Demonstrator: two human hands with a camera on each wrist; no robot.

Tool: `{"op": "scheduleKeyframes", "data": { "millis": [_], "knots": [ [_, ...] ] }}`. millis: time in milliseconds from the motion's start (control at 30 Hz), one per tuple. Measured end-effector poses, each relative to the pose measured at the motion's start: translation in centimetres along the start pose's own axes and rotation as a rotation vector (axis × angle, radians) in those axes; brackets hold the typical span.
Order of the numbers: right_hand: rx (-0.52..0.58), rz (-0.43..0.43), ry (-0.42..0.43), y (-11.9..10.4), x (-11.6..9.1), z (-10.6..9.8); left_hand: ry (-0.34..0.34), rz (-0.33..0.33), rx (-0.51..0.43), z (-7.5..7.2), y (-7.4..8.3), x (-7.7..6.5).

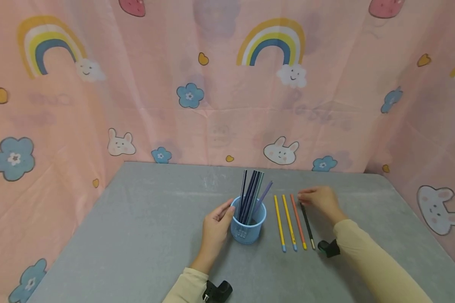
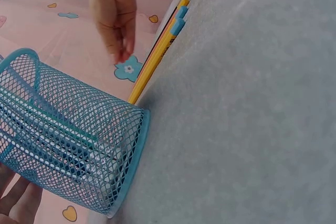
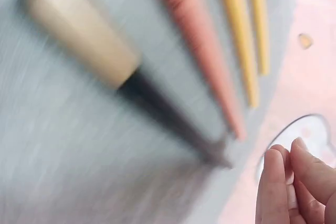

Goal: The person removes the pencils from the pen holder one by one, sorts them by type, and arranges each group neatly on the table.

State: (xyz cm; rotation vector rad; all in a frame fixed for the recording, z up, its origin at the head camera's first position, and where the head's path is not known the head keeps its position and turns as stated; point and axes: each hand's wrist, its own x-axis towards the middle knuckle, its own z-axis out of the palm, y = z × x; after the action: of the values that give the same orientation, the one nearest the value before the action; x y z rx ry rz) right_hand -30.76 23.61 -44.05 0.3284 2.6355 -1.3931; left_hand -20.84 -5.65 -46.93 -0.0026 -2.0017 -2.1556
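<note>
My left hand (image 1: 215, 229) holds a light blue mesh pencil cup (image 1: 246, 235) from its left side, thumb near the rim. Several dark pencils (image 1: 252, 195) and a purple pencil (image 1: 266, 194) stand in the cup, which is upright on the table. To its right lie two yellow pencils (image 1: 289, 223) with blue ends, a red pencil (image 1: 298, 223) and a black pencil (image 1: 308, 227), side by side. My right hand (image 1: 322, 203) is over the far end of the black pencil. In the right wrist view its fingers are softly bent, thumb close to the fingertips, nothing between them.
The grey table (image 1: 144, 235) extends on both sides of the cup. Behind it hangs a pink curtain (image 1: 227, 92) printed with rainbows, rabbits and flowers. A black wrist camera is strapped to each arm (image 1: 371, 256).
</note>
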Motion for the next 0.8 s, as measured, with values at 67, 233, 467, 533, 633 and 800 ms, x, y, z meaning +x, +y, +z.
{"op": "scheduleKeyframes", "data": {
  "millis": [67,233,467,533,633,800],
  "knots": [
    [0.053,-0.023,-0.040,-0.8,-0.5,0.1,-0.001,0.013,0.005,-0.1,0.1,0.0],
    [0.113,-0.063,-0.121,-2.4,-2.1,0.5,-0.010,0.060,0.027,-0.2,-0.1,-0.1],
    [0.170,-0.084,-0.158,-4.3,-4.1,1.7,-0.006,0.085,0.027,-0.2,-0.1,0.0],
    [0.169,-0.082,-0.153,-4.6,-4.5,2.0,-0.004,0.045,0.023,-0.1,0.0,0.1],
    [0.187,-0.070,-0.158,-4.9,-4.9,2.3,-0.003,0.012,0.019,-0.1,0.1,0.1],
    [0.239,-0.087,-0.193,-5.2,-5.7,2.7,-0.009,0.014,0.006,-0.1,0.1,0.0]
  ]
}}
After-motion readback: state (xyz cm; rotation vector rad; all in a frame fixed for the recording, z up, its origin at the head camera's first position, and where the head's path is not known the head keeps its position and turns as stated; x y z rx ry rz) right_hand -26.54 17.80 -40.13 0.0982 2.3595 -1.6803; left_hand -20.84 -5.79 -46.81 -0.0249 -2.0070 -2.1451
